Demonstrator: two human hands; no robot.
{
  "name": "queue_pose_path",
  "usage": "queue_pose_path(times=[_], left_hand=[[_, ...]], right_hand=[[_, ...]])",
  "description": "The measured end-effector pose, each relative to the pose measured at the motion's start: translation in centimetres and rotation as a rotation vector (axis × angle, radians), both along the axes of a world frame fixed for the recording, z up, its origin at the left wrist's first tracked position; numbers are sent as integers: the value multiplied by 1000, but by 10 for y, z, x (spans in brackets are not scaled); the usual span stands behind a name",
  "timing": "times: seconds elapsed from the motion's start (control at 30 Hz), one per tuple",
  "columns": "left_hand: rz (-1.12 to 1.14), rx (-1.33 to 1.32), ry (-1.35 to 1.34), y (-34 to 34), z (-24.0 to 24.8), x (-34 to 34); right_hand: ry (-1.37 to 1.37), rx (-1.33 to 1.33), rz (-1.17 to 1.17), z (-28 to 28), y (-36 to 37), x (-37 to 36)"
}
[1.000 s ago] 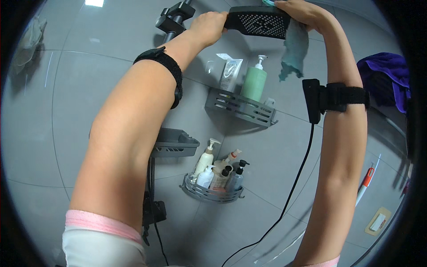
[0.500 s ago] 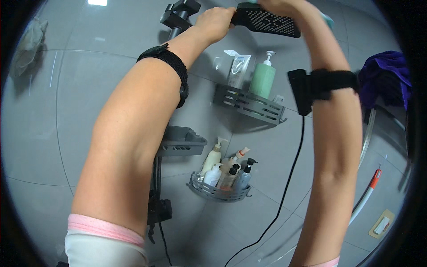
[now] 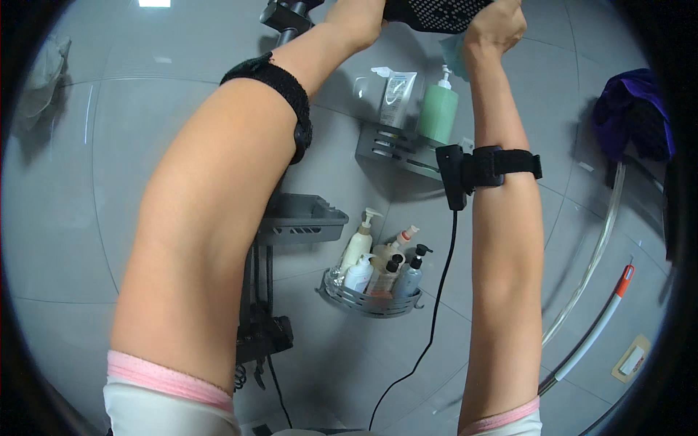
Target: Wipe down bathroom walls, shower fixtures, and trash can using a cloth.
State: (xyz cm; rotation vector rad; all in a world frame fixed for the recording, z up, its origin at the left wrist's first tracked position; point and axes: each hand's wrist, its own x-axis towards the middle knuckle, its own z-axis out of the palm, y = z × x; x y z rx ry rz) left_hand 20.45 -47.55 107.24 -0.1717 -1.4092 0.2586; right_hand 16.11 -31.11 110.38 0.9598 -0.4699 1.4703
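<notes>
At the top edge, my left hand (image 3: pixel 358 25) is closed round the left end of a black shower head (image 3: pixel 433 14). Its flat face is dotted with pale nozzles, and its upper part lies outside the picture. My right hand (image 3: pixel 497 27) is curled at the right end of the shower head, its fingers partly hidden. A light teal cloth (image 3: pixel 454 58) hangs from under that hand, left of the wrist. Below the hands, a white tube (image 3: pixel 396 98) and a green pump bottle (image 3: pixel 438 112) stand on a grey corner shelf (image 3: pixel 385 149).
A lower corner shelf (image 3: pixel 367 304) holds several pump bottles. Left of it is a grey tray (image 3: pixel 309 218) on the shower column. A black cord (image 3: pixel 433 320) hangs from my right wristband (image 3: pixel 502 167). Purple fabric (image 3: pixel 631 109) and an orange-and-white handle (image 3: pixel 607 320) are at right.
My right hand and forearm have moved left and slightly down along the shower head. The teal cloth now hangs left of my right wrist. The shower head sits higher in view.
</notes>
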Motion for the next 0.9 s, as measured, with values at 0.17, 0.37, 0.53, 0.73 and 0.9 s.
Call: queue_pose_path(times=[0.17, 0.37, 0.53, 0.73, 0.9], left_hand=[[-72, -30, -22, 18, 4, -9], [79, -107, -97, -33, -8, -5], [132, 75, -406, 12, -33, 36], [17, -196, -245, 32, -128, 103], [45, -305, -508, 73, -207, 173]], right_hand=[[325, -42, 1067, 77, 26, -114], [38, -44, 1431, -7, -64, 3], [126, 342, 1194, -45, -116, -2], [10, 448, 620, -34, -169, -46], [-197, 334, 608, -40, -172, -6]])
